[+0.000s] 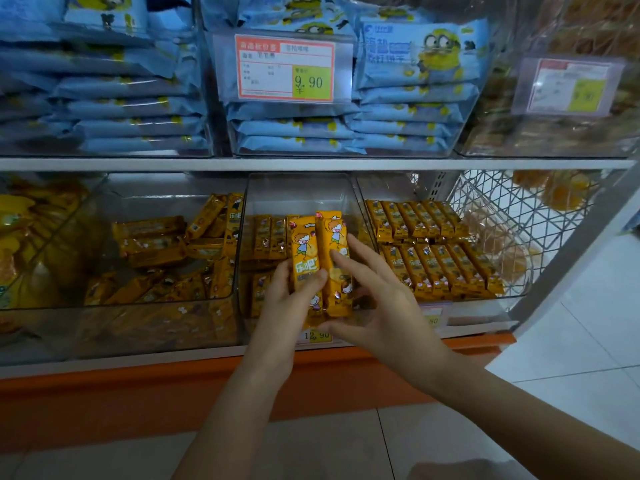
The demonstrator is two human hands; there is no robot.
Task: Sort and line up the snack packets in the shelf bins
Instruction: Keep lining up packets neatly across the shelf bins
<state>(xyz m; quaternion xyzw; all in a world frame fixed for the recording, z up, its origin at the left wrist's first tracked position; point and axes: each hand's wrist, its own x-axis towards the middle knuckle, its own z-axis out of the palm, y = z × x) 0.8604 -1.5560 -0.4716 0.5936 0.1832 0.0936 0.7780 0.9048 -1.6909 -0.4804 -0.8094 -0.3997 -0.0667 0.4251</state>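
Observation:
Two yellow snack packets (320,258) with a cartoon child on them stand upright in front of the middle clear bin (301,192) on the lower shelf. My left hand (287,306) grips them from the left, thumb across the front of the left packet. My right hand (377,299) is spread beside them with straight fingers, its fingertips touching the right packet. Behind, inside the same bin, more yellow packets (266,237) stand in a row.
The left bin (138,303) holds a jumble of yellow packets (156,240). The right bin holds neat rows of packets (436,247). Blue cracker packs (398,98) and a price tag (285,67) fill the upper shelf. A wire basket (512,216) stands at right.

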